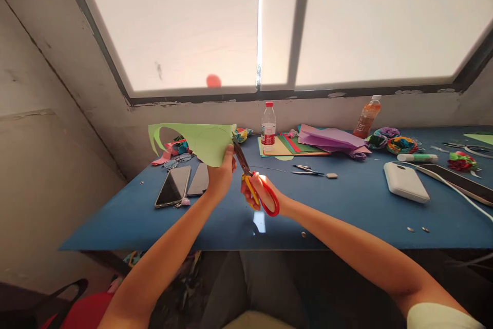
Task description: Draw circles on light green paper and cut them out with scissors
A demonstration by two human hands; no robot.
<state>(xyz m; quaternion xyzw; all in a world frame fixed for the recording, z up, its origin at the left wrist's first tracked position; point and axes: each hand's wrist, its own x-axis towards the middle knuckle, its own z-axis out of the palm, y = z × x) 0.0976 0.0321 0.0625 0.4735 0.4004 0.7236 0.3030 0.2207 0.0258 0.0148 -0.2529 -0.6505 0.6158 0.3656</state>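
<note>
Room to pass lies over the tabletop (346, 203) between the right forearm (342, 236) and the white power bank (406, 181). In the middle, the raised scissors (245, 166) and green sheet (206, 142) bar the way; behind them stands a red-capped bottle (268, 134), and two phones (173, 187) obstruct the left.

Legible text: none.

Marked items, far side of the blue surface (354, 224):
1. Red-capped clear plastic bottle (269, 116), far centre. Wrap-around label (268, 135) in white and red; a paler patch and small print on it, too small to read.
2. White-capped bottle of orange-brown drink (370, 112), far right. Pale lettering (361, 126) low on its side; characters blurred, wording and brand cannot be told.
3. White-and-green glue stick (418, 158), right, nearer than item 2. Coloured tube; any print too small to read.
</note>
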